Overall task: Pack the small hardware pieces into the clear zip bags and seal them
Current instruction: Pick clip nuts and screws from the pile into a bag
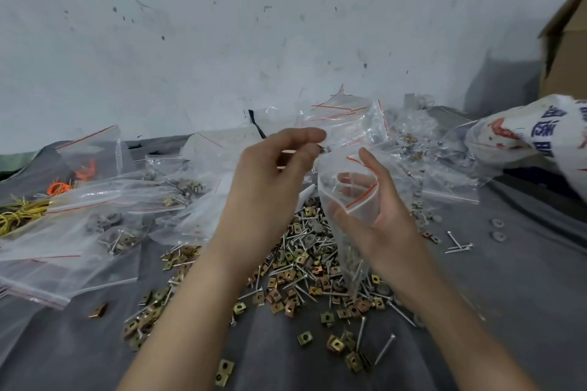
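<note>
**Hands.** Your right hand (384, 209) grips a clear zip bag (352, 200) at the centre of the scene. Its fingers are curled behind the bag and the thumb is at the far lip, so the red-lined mouth gapes upward. Your left hand (273, 168) is raised just left of that mouth, with thumb and forefinger narrowed on a small piece (320, 149) that is too blurred to identify. The piece is at the lip and not yet inside.

**Bag in hand.** It hangs down to the loose pile (301, 267), and a few nails show through its lower part. I judge it part filled, and it is unsealed.

**Done.** Several filled bags (111, 232) lie flat on the grey cloth (508, 311) to the left, holding nails, grey washers and square clip nuts. I cannot tell from here whether their zips are pressed shut.

**Left to do.**
- The loose pile between your forearms is large: nails, brass-coloured clip nuts and washers, spreading near and left.
- Stray nails (457, 244) and stray washers (497, 228) lie apart on the right.
- A heap of empty bags (346, 119) waits at the far side against the wall.

In my judgement well under half the work is complete.

**Also present.** Yellow wire (19, 216) and orange ties (60, 187) lie at the far left. A printed sack (533, 133) and a cardboard box (565, 41) stand at the right.
</note>
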Demonstrator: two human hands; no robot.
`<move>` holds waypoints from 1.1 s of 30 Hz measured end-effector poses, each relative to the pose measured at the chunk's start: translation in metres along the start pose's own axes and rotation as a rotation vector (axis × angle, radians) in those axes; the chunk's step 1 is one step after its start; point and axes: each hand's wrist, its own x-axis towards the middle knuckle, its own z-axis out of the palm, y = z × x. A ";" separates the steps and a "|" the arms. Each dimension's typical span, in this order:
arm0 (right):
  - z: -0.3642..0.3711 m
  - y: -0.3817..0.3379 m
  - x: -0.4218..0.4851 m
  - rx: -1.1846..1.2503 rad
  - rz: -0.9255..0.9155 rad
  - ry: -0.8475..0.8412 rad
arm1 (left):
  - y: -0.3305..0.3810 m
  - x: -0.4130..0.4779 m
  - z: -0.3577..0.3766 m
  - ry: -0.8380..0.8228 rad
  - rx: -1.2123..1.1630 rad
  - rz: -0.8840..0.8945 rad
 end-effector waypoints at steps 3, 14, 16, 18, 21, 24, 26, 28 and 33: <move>-0.001 0.006 0.004 -0.024 -0.006 0.007 | 0.002 0.003 0.014 -0.071 0.169 0.086; 0.001 0.004 0.004 0.021 -0.008 0.015 | -0.015 0.001 0.004 -0.083 0.216 0.064; 0.000 0.001 0.002 0.042 0.002 0.005 | -0.022 -0.001 0.001 -0.101 0.205 0.019; 0.000 -0.002 0.001 0.066 0.013 -0.002 | -0.028 -0.003 -0.002 -0.127 0.210 -0.012; 0.001 -0.008 0.002 0.126 0.045 -0.023 | -0.034 -0.005 -0.005 -0.151 0.222 -0.033; 0.001 -0.013 0.002 0.203 0.077 -0.046 | -0.037 -0.006 -0.009 -0.159 0.188 -0.056; 0.001 -0.016 0.002 0.239 0.113 -0.064 | -0.038 -0.008 -0.011 -0.168 0.162 -0.076; 0.003 -0.020 0.003 0.300 0.173 -0.057 | -0.037 -0.009 -0.013 -0.167 0.145 -0.087; 0.005 -0.027 0.005 0.556 0.238 -0.136 | -0.037 -0.011 -0.014 -0.183 0.087 -0.114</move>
